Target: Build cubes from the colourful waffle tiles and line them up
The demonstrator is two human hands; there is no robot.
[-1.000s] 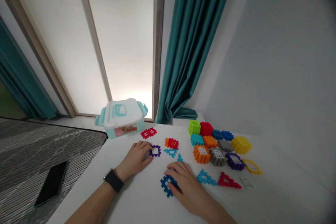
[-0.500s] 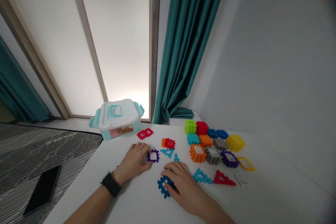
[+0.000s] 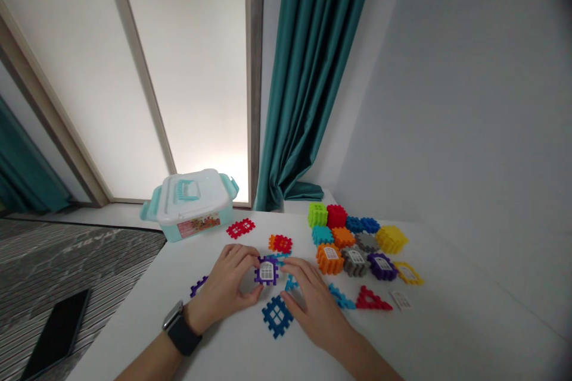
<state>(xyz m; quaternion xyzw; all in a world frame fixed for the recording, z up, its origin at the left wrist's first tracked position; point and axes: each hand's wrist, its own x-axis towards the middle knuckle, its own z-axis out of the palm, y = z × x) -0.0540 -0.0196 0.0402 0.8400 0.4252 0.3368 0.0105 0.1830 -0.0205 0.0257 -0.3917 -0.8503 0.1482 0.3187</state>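
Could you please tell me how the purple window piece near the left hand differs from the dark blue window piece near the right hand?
The purple window piece frames a white lattice, while the dark blue window piece has dark blue crossbars dividing four panes. The purple window piece sits roughly square to the view; the dark blue window piece is turned cornerwise. Both have notched edges.

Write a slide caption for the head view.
Left hand and right hand flank a square, white-windowed purple plastic tile, with a blue plastic square nearby on a white table.
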